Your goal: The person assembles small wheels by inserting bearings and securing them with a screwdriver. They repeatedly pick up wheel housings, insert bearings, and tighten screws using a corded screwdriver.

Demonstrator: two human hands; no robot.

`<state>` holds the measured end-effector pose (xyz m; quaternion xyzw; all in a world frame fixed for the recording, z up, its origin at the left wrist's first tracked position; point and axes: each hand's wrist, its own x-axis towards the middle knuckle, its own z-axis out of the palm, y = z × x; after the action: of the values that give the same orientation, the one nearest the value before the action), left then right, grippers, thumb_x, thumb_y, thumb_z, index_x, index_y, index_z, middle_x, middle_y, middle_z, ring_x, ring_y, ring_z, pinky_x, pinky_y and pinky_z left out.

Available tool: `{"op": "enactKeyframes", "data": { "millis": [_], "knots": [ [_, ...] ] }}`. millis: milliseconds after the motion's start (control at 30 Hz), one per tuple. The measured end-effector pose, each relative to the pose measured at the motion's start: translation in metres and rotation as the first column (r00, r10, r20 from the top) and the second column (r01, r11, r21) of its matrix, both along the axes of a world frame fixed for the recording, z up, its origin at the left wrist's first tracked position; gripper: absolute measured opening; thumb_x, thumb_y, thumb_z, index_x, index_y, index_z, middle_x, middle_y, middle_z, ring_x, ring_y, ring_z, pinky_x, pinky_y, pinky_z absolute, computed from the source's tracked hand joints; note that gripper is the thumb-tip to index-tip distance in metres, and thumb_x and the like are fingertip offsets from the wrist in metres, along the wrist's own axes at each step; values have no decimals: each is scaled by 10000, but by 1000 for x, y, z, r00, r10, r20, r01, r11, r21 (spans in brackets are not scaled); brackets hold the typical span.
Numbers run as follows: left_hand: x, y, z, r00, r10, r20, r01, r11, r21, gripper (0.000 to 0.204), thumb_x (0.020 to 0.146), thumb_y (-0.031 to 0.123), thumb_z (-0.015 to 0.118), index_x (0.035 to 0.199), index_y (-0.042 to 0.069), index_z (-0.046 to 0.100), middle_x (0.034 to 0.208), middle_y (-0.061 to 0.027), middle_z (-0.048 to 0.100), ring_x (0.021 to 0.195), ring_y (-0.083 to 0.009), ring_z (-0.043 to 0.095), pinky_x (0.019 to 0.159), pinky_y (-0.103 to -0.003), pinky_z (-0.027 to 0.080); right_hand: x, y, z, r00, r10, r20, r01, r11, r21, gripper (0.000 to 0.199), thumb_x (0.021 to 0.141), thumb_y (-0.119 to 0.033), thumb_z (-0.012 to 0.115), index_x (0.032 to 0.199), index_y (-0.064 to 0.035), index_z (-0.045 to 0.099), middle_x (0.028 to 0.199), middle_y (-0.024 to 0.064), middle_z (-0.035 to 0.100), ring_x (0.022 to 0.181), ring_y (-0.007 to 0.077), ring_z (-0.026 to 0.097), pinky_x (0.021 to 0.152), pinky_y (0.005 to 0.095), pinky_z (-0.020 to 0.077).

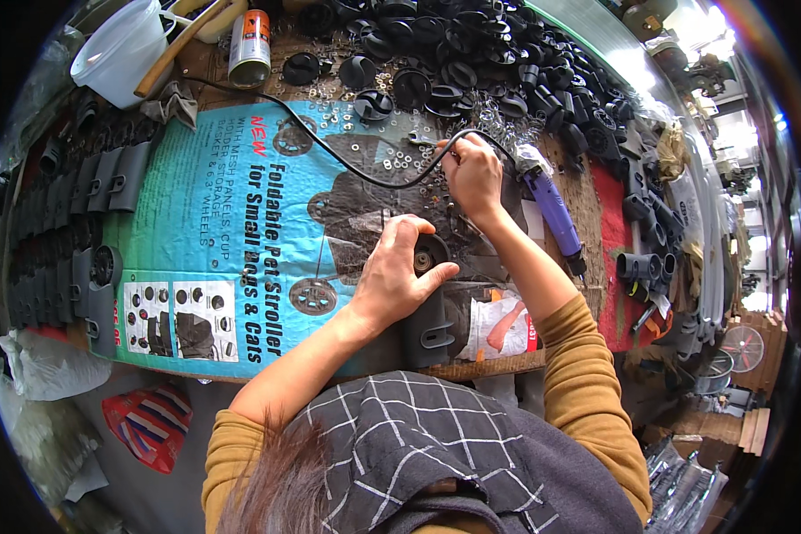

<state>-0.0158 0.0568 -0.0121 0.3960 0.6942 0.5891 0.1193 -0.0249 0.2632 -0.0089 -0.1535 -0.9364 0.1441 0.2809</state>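
My left hand (390,278) is wrapped round a black plastic part, its thumb and fingers on both sides of a round hub (424,260) with a metal centre. The part's grey-black lower end (432,331) lies toward me, near the table's front edge. Farther off, to the right, my right hand (473,182) is bent down with its fingers drawn together among small metal hardware. Anything between those fingertips is hidden. A black cable (374,182) loops beside this hand. To its right lies a purple electric screwdriver (554,212). Loose washers (403,160) are scattered left of the hand.
A printed turquoise sheet (173,205) covers much of the table. Black round plastic parts (427,53) are heaped at the back. Grey-black parts (107,178) stand in rows at left. A white bucket (120,58) and a spray can (250,53) sit at the back left.
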Motion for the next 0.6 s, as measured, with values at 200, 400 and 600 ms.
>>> {"op": "enactKeyframes", "data": {
  "millis": [200, 400, 600],
  "knots": [
    [0, -1, -1, 1000, -1, 5, 1, 1000, 4, 581, 754, 321, 813, 1138, 18, 502, 1086, -164, 546, 1041, -331, 547, 929, -409, 437, -7, 9, -5, 994, 15, 107, -12, 1000, -24, 123, 811, -177, 687, 888, -84, 708, 890, 94, 645, 844, 304, 640, 750, 402, 499],
    [1, -1, 1, 1000, 7, 19, -7, 1000, -10, 575, 757, 327, 809, 1137, 21, 504, 1085, -163, 548, 1048, -332, 543, 935, -412, 434, -9, 10, -7, 987, 59, 147, -53, 998, -45, 147, 806, -149, 673, 928, -67, 679, 930, 125, 621, 914, 324, 620, 799, 411, 485],
    [0, 1, -2, 998, 14, -67, -11, 999, 51, 553, 756, 279, 808, 1141, 28, 500, 1112, -176, 533, 1060, -350, 535, 924, -424, 445, 2, 12, -7, 977, 71, 201, -58, 996, -68, 182, 824, -192, 688, 870, -25, 633, 962, 158, 601, 958, 342, 589, 853, 422, 467]
  ]
}}
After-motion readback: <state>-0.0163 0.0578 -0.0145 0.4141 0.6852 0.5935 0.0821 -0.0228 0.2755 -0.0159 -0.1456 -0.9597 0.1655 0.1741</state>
